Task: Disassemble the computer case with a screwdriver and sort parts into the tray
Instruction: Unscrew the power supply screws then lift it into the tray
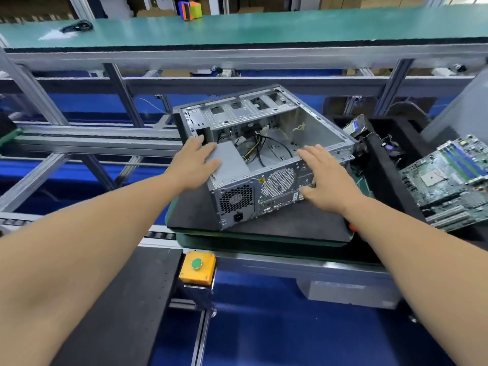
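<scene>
Resting on open case (264,143): both hands, fingers straight; motherboard (446,180) in tray (385,165).

Workstation surroundings on a conveyor line

A yellow box with a round green push-button (197,268) sits at lower centre, fixed to the aluminium frame rail (290,262). A long teal-green upper shelf (264,27) spans the top of the frame, carrying a coiled black cable (78,25) at upper left and an orange, blue and green object (189,9) near top centre. Blue panels (277,334) fill the lower part.
</scene>
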